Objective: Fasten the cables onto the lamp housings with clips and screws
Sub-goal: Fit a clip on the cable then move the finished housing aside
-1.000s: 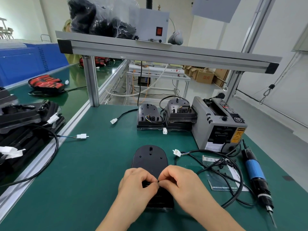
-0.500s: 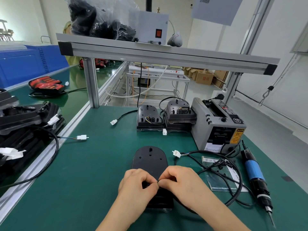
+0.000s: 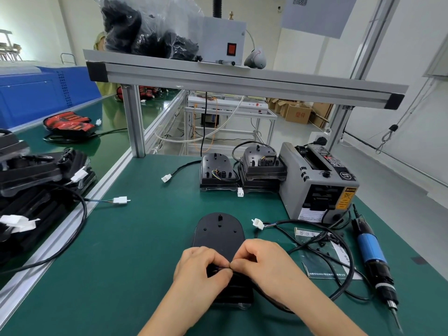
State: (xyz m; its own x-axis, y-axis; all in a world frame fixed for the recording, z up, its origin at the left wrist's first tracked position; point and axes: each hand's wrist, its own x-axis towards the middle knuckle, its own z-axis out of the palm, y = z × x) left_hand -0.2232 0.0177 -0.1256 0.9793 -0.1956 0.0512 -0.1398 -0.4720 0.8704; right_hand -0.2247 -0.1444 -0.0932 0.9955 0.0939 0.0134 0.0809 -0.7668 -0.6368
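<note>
Cable (image 3: 322,260) pinched over housing (image 3: 219,232)

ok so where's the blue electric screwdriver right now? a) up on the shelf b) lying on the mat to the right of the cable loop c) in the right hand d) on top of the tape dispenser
b: the blue electric screwdriver lies untouched on the green mat, right of the cable, while both hands work at the lamp housing.
</note>
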